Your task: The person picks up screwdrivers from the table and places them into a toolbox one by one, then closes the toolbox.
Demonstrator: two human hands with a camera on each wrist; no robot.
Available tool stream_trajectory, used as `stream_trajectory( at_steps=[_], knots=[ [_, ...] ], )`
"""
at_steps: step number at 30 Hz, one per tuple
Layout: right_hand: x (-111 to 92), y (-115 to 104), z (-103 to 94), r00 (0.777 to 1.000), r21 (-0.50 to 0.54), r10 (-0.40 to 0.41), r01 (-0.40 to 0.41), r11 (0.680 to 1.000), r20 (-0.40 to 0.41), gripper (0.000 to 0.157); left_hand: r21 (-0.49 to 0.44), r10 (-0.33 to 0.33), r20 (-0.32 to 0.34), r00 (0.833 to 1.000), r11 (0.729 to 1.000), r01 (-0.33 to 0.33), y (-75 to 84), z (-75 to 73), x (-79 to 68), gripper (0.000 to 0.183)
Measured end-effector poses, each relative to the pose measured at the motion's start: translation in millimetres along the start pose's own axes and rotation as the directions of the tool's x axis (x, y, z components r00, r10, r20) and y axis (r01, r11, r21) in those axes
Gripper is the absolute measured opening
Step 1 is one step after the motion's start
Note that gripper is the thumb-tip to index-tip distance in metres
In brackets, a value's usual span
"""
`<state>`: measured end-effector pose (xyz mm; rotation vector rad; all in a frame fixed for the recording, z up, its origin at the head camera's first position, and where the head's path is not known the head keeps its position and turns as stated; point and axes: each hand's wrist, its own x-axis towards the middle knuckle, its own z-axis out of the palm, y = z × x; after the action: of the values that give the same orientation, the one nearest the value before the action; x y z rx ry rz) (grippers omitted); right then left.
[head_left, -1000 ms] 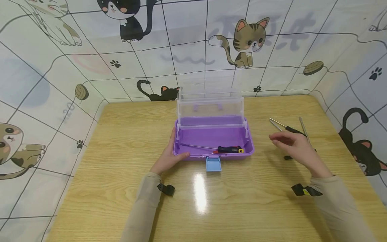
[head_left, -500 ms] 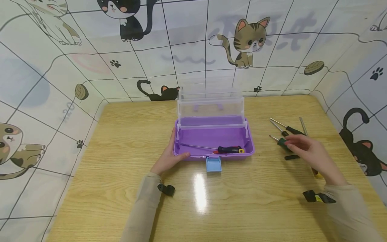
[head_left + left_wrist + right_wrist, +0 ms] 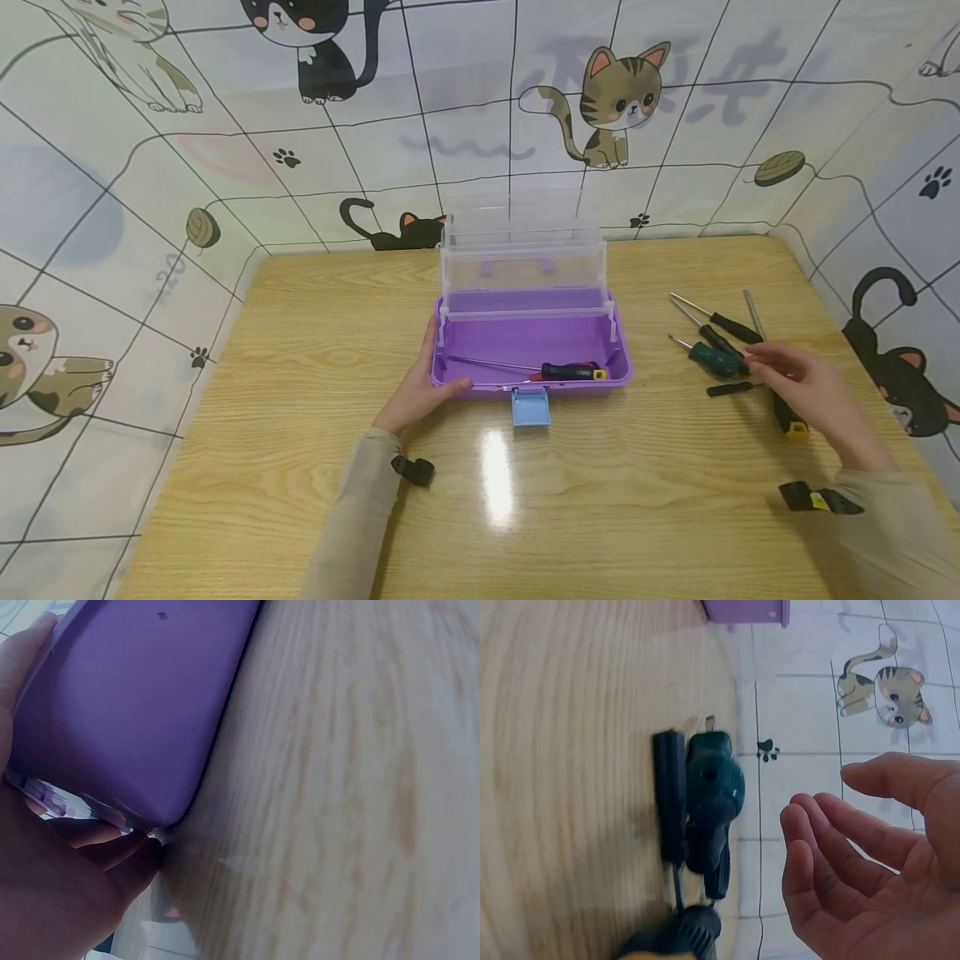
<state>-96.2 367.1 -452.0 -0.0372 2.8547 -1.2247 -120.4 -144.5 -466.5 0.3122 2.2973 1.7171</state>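
My left hand (image 3: 416, 392) grips the left end of a purple toolbox (image 3: 517, 333), thumb over its front rim and fingers along its end wall. In the left wrist view the toolbox's purple wall (image 3: 135, 705) fills the upper left. Inside, by the front wall, lies a long screwdriver (image 3: 566, 372) with a black and yellow handle. My right hand (image 3: 810, 392) hovers over several screwdrivers at the right, fingers loosely bent and nothing between them. Nearest it are a dark green screwdriver (image 3: 716, 360), a slim black one (image 3: 729, 389) and a black and yellow handle (image 3: 789, 417).
The toolbox's clear lid (image 3: 521, 225) stands raised at the back. A blue latch (image 3: 530, 407) hangs down in front. Another black-handled screwdriver (image 3: 735, 327) lies behind the green one. Cat-patterned sheeting (image 3: 465, 108) lines the back and sides of the wooden table (image 3: 315, 350).
My right hand has moved right and toward me over the screwdrivers, uncovering the green one and the black and yellow handle. The left hand and toolbox have stayed put.
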Motion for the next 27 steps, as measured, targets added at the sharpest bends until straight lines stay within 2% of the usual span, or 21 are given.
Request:
stream_trajectory(
  at_steps=[11,18,22,27],
  knots=[
    [-6.9,16.9,-10.3,0.998,-0.018,0.055,-0.056,0.998,-0.042,0.04,-0.029,-0.015,0.007,1.0,0.999,0.015,-2.7,-0.6,0.8,0.115],
    [-10.4,28.9,-12.9,0.994,-0.058,0.097,-0.1,0.993,-0.053,0.049,-0.022,0.003,0.006,1.0,1.0,-0.003,-2.4,-0.6,1.1,0.114],
    [-11.2,34.8,-13.5,0.989,-0.058,0.139,-0.141,0.988,-0.039,0.058,-0.026,0.006,0.008,1.0,1.0,-0.006,-1.5,-0.6,1.0,0.114],
    [-11.0,41.0,-13.0,0.977,-0.057,0.211,-0.21,0.976,0.016,0.066,-0.017,-0.013,0.008,1.0,1.0,0.013,-0.5,-0.7,0.1,0.115]
  ],
)
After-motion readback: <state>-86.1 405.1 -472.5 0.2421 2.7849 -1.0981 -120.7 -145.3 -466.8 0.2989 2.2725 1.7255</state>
